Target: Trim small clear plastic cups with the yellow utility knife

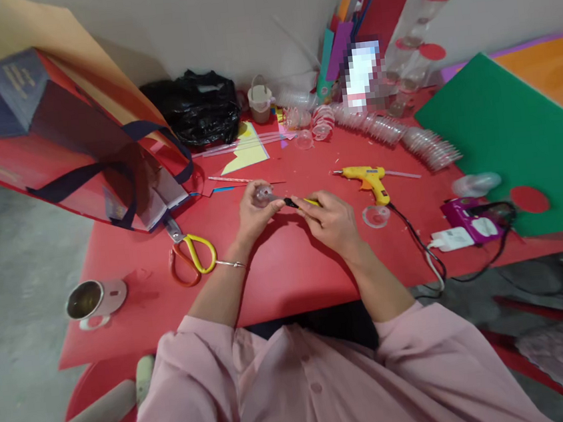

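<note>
Above the middle of the red table (287,264), my left hand (256,213) is closed around a small clear plastic piece (262,194). My right hand (330,222), just beside it, grips a thin tool with a black and yellow handle (312,202). The tool's front end points to the clear piece; whether they touch is too small to tell. A yellow glue gun (369,180) lies to the right of my right hand, with a clear ring-shaped piece (376,216) below it. Scissors with yellow and red handles (193,255) lie left of my left hand.
At the left are a mug (97,299) and a large paper bag (77,138). Along the back stand a black plastic bag (200,105), a small bucket (260,100) and stacked clear cups (383,128). On the right are a purple power strip (474,221) and a green board (515,139).
</note>
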### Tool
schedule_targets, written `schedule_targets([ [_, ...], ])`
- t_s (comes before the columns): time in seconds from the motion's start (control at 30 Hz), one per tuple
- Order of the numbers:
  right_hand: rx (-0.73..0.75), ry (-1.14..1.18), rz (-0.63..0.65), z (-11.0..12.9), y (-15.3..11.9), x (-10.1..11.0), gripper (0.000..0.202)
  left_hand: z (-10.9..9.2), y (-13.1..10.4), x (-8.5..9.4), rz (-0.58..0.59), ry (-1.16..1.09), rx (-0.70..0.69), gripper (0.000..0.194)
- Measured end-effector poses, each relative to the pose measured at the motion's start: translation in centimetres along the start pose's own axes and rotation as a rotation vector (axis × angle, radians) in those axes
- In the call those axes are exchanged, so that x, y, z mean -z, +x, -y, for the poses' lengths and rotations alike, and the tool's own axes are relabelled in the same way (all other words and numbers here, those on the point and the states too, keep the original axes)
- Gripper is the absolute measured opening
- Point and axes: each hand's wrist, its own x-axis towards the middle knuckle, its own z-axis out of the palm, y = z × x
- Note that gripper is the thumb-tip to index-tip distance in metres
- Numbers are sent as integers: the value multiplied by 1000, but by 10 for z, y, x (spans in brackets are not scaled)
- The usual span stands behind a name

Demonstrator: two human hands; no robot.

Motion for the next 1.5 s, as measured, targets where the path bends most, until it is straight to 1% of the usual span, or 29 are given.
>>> schedule_targets([
  [0.13,1,-7,1,0,0,0,34,-5,0,-1,8,9,-6,50],
  [0.37,5,-27,-17,1,1,4,32,-9,-3,-1,26,-2,41,49],
  [0.47,12,-15,-19,3,2,6,32,-8,-3,-1,23,-8,46,51],
  [0.63,6,-9,-7,4,3,7,31,-3,-1,-1,-5,-10,14,58],
  [0.77,6,-10,-1,3,2,4,32,-2,-1,0,8,-10,-9,52],
  [0.87,-1,-12,-6,3,1,3,32,-3,-2,0,20,-7,-2,49],
  [1.17,-3,-26,0,2,0,4,32,-7,-3,0,30,-6,1,47],
  [1.5,17,-75,13,1,2,6,33,-7,-1,0,61,-46,46,49],
])
